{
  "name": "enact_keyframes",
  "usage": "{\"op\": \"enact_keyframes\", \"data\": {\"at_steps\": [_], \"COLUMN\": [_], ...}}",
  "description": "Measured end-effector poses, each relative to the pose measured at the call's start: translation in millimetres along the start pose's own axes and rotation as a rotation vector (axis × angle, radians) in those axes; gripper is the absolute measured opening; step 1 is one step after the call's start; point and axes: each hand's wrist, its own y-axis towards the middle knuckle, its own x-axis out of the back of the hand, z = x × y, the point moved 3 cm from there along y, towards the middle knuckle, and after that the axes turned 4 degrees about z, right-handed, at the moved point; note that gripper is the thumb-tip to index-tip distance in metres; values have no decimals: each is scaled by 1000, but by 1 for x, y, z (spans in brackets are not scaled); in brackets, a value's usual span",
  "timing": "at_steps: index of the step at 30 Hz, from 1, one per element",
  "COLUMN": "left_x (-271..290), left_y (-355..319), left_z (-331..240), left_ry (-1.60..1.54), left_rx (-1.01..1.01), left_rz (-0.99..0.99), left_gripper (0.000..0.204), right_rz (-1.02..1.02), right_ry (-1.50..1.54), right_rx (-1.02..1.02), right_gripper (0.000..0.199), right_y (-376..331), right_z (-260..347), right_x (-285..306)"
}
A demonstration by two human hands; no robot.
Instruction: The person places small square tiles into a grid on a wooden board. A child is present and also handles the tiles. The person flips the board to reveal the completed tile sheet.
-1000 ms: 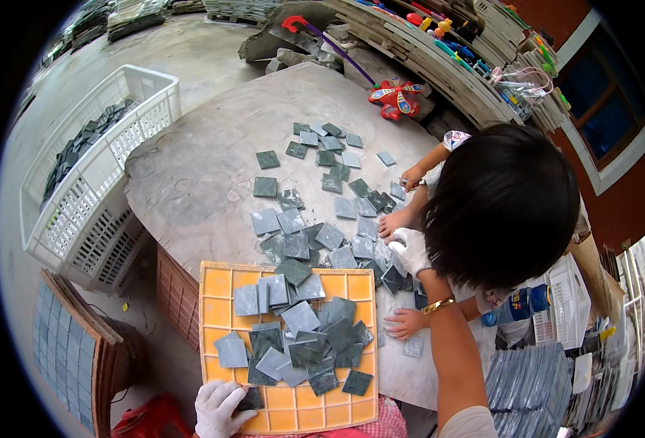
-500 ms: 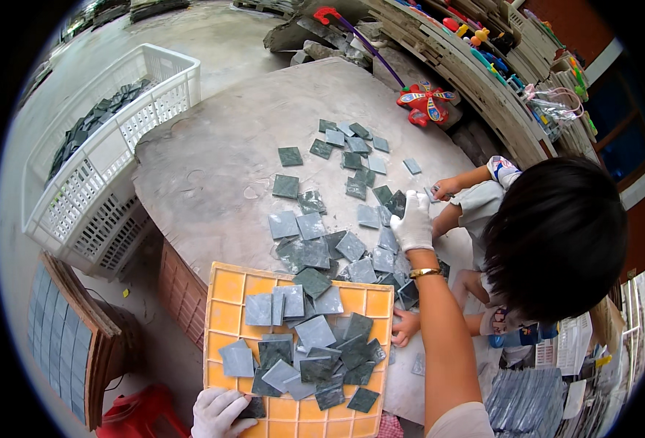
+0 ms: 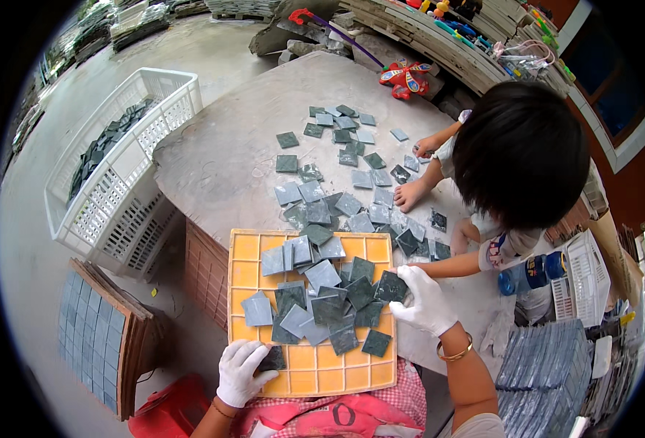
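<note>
Item: yellow grid tray (image 3: pixel 309 376), set on the near edge of the round stone table (image 3: pixel 220 157), heaped with loose grey-green tiles (image 3: pixel 322 303).

Left hand (image 3: pixel 242 372), gloved: fingers curled on one dark tile (image 3: pixel 271 359) at the tray's near-left corner, pressing it into a cell.

Right hand (image 3: pixel 426 301), gloved: narrow, fingertips on a tile (image 3: pixel 391 287) at the tray's right rim.

Risks, as judged: the tray overhung the table and could tip under pressure; heaped tiles could slide off; a second person's hand (image 3: pixel 412 196) worked the scattered tiles (image 3: pixel 352 153) nearby and could jostle them.
</note>
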Motion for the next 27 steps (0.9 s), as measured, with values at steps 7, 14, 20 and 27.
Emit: {"op": "enact_keyframes", "data": {"at_steps": [7, 14, 20, 27], "left_x": [17, 16, 12, 27], "left_y": [-16, -40, -42, -46], "left_z": [-4, -5, -5, 0], "left_ry": [47, 110, 116, 208], "left_rx": [-89, -84, -16, -40], "left_rz": [44, 108, 37, 154], "left_gripper": [62, 61, 55, 54], "right_rz": [129, 20, 10, 104], "right_ry": [-130, -13, -113, -99], "right_rx": [45, -64, 103, 180], "right_gripper": [48, 42, 31, 28], "right_y": [-124, -160, -154, -143], "right_z": [12, 7, 2, 9], "right_x": [-55, -74, -77, -68]}}
